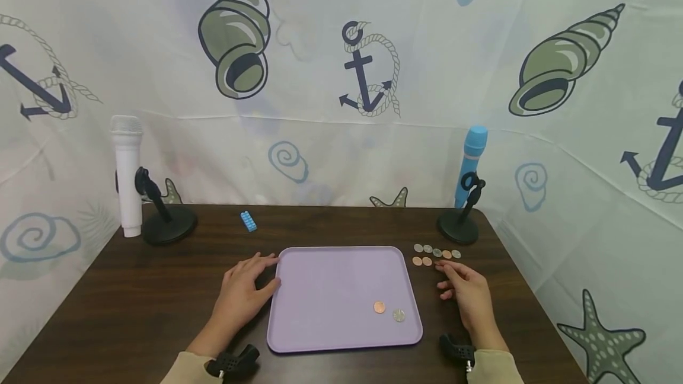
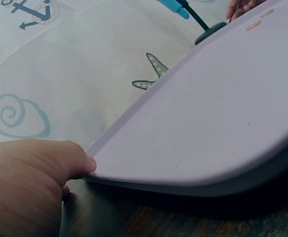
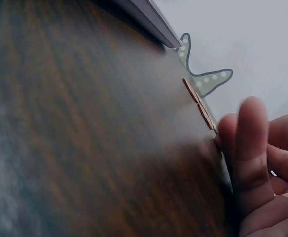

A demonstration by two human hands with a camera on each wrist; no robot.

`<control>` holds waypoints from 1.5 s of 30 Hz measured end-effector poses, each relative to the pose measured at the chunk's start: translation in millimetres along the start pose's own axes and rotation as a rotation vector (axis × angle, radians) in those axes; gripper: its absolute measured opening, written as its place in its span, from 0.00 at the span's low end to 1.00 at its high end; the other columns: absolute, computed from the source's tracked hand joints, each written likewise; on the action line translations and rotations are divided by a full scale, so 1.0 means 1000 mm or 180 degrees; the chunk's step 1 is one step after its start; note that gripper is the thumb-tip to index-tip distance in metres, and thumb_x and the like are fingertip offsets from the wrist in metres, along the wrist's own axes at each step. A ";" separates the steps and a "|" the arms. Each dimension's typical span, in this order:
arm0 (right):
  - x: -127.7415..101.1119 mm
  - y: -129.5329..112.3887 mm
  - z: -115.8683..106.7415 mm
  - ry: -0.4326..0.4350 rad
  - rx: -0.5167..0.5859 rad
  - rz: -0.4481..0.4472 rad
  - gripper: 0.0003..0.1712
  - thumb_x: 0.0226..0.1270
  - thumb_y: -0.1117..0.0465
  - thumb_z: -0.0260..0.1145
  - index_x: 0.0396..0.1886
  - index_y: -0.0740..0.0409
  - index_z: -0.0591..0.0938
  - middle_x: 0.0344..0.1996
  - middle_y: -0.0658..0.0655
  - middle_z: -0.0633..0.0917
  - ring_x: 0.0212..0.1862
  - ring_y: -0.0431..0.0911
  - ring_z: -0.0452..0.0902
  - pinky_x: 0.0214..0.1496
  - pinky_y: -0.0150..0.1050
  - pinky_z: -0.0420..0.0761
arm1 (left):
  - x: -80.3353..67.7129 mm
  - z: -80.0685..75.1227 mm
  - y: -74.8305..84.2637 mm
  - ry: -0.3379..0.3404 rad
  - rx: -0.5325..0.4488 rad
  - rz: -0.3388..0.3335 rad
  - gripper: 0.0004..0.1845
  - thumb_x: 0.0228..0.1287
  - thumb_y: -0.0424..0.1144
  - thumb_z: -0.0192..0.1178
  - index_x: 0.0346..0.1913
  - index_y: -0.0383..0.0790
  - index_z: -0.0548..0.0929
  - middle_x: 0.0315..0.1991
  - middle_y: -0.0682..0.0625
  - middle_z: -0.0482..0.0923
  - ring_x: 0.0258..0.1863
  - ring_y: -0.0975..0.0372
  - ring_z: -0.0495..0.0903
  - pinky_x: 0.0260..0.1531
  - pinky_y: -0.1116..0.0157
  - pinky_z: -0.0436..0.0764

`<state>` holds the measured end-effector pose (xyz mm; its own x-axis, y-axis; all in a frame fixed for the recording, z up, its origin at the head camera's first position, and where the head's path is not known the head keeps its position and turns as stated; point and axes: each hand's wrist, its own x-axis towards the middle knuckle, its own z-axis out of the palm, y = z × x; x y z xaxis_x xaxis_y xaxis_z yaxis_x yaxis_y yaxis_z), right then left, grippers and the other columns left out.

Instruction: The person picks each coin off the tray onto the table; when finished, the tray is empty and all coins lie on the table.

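Note:
A shallow lilac tray (image 1: 336, 295) lies on the table, with a copper coin (image 1: 379, 307) and a silver coin (image 1: 398, 315) toward its right front. My left hand (image 1: 242, 292) touches the tray's left rim with relaxed fingers; in the left wrist view its thumb (image 2: 87, 165) rests on the rim. To the right of the tray, silver and copper coins (image 1: 428, 249) form a back row, and two copper coins (image 1: 422, 261) lie in front. At the end of that front row my right hand (image 1: 469, 292) pinches a coin at its fingertips, mostly hidden.
A white microphone (image 1: 128, 176) leans in a black stand (image 1: 169, 224) at the back left. Another black stand (image 1: 459, 227) holds a blue microphone (image 1: 469, 162) at the back right, just behind the coins. A small blue toy brick (image 1: 248, 221) lies behind the tray.

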<state>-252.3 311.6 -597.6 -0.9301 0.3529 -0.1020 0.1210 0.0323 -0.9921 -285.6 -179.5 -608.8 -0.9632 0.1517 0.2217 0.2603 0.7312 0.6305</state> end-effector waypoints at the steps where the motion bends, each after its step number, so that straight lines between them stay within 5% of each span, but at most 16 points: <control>1: 0.000 0.000 0.000 -0.0014 -0.0035 -0.0010 0.24 0.86 0.58 0.63 0.69 0.71 0.81 0.52 0.54 0.94 0.32 0.41 0.88 0.30 0.36 0.89 | 0.000 0.000 0.000 -0.0001 -0.0002 0.0002 0.26 0.72 0.46 0.72 0.71 0.49 0.84 0.76 0.45 0.79 0.82 0.40 0.68 0.76 0.32 0.54; 5: 0.000 -0.002 0.000 -0.0032 -0.0141 0.0002 0.24 0.87 0.57 0.61 0.70 0.69 0.81 0.57 0.60 0.92 0.32 0.42 0.88 0.29 0.37 0.89 | 0.001 -0.001 0.002 0.0006 -0.0006 0.0017 0.26 0.72 0.46 0.72 0.71 0.48 0.84 0.76 0.46 0.80 0.82 0.41 0.68 0.76 0.32 0.54; 12: 0.000 0.000 0.001 -0.0070 -0.0443 0.0102 0.22 0.86 0.57 0.63 0.69 0.65 0.84 0.51 0.56 0.88 0.26 0.41 0.79 0.23 0.35 0.84 | 0.000 -0.001 0.002 -0.0009 0.0022 -0.0015 0.26 0.72 0.46 0.72 0.71 0.49 0.84 0.76 0.46 0.79 0.82 0.40 0.67 0.76 0.32 0.54; 23: -0.004 -0.003 0.001 -0.0108 -0.0739 0.0013 0.22 0.86 0.57 0.63 0.68 0.65 0.84 0.54 0.61 0.81 0.23 0.40 0.75 0.20 0.32 0.77 | 0.001 0.002 0.000 0.0015 0.0016 0.0015 0.27 0.72 0.46 0.73 0.71 0.50 0.84 0.76 0.47 0.79 0.83 0.41 0.67 0.76 0.32 0.54; 31: -0.005 -0.004 0.000 -0.0104 -0.0745 0.0037 0.22 0.86 0.55 0.62 0.69 0.62 0.82 0.52 0.66 0.81 0.26 0.43 0.80 0.21 0.34 0.79 | 0.000 0.002 0.000 0.0031 0.0038 0.0016 0.27 0.72 0.46 0.73 0.71 0.50 0.84 0.76 0.46 0.80 0.82 0.41 0.68 0.75 0.33 0.55; 45: -0.006 -0.004 0.001 -0.0050 -0.0695 0.0007 0.22 0.86 0.57 0.62 0.70 0.65 0.83 0.65 0.59 0.70 0.27 0.41 0.77 0.21 0.31 0.76 | -0.001 0.000 0.002 -0.0030 0.0030 -0.0046 0.26 0.73 0.46 0.72 0.72 0.50 0.84 0.76 0.46 0.79 0.83 0.41 0.66 0.77 0.32 0.53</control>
<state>-247.5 308.9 -593.4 -0.9348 0.3385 -0.1071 0.1938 0.2339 -0.9527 -284.0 -177.9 -608.2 -0.9675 0.1473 0.2056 0.2458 0.7396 0.6266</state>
